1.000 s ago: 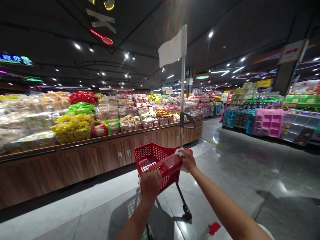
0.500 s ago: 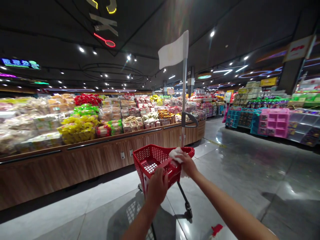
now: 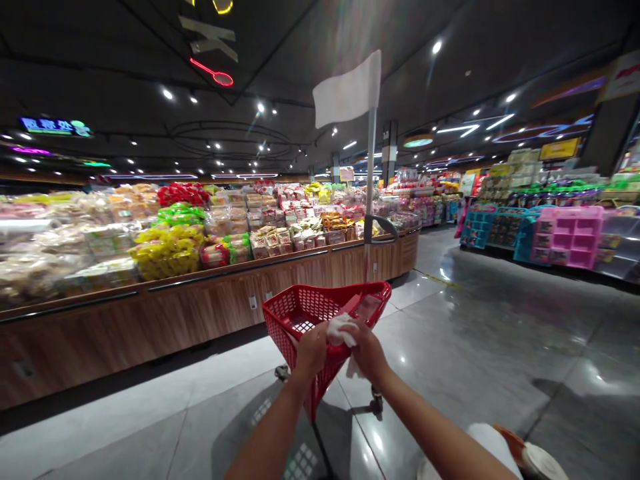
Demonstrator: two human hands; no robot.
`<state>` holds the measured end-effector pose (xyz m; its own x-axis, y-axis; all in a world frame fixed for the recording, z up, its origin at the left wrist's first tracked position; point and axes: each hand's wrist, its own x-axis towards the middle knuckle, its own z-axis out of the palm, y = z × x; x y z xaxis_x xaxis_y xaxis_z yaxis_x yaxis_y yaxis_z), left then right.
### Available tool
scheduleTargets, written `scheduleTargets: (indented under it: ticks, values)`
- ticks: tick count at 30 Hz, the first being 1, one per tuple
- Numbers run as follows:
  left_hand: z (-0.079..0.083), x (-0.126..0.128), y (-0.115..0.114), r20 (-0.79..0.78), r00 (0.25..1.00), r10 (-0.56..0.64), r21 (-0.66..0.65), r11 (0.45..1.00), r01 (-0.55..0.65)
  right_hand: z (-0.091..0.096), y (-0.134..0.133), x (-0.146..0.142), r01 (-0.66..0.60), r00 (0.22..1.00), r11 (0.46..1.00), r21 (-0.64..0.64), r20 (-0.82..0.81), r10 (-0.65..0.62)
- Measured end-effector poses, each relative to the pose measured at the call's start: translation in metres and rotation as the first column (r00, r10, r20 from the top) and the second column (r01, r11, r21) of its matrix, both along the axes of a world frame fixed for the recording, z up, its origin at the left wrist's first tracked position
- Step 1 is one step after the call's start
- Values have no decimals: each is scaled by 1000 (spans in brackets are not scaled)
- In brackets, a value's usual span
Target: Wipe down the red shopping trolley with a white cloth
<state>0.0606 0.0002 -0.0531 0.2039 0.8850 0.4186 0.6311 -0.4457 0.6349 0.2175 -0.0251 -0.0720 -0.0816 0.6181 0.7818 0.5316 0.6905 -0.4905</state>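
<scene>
A small red shopping cart (image 3: 325, 293) with a lattice basket stands in front of me. On its near rim, my left hand (image 3: 313, 350) is closed around the edge. Beside it my right hand (image 3: 369, 350) grips a crumpled white cloth (image 3: 342, 329), pressed against the same rim with a loose end hanging below. The two hands are close together, and the cloth lies between them. From the cart's far side rises a pole (image 3: 371, 173) with a dark grey loop handle (image 3: 382, 230) and a white flag (image 3: 349, 92) on top.
Behind the cart runs a wood-panelled display counter (image 3: 210, 313) piled with packaged foods. To the right are pink (image 3: 567, 237) and blue racks beyond the shiny tiled floor (image 3: 490, 320). A white and brown object, partly cut off, shows at the bottom right.
My right hand has moved the cloth left and nearer, from the cart's right side to beside my left hand. The cart appears slightly turned. The white and brown object has come into view.
</scene>
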Motion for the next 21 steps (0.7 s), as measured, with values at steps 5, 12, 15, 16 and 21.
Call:
scheduleTargets:
  ticks: [5,12,15,16,21]
  values:
    - [-11,25,-9,121,984,-132,92,988,121,18,22,55,150,988,979,-136,46,-145]
    - [-59,-12,20,-113,991,76,70,995,-69,-4,-12,55,242,963,969,-50,134,-233]
    - [-77,-16,24,-231,962,146,10,989,-148,-10,-15,42,316,935,948,26,163,-316]
    - [-80,-14,23,-252,955,155,-10,987,-162,-10,-12,37,344,919,938,48,187,-346]
    - [-77,0,18,-298,951,84,-64,992,-108,-10,14,10,378,862,921,88,328,-386]
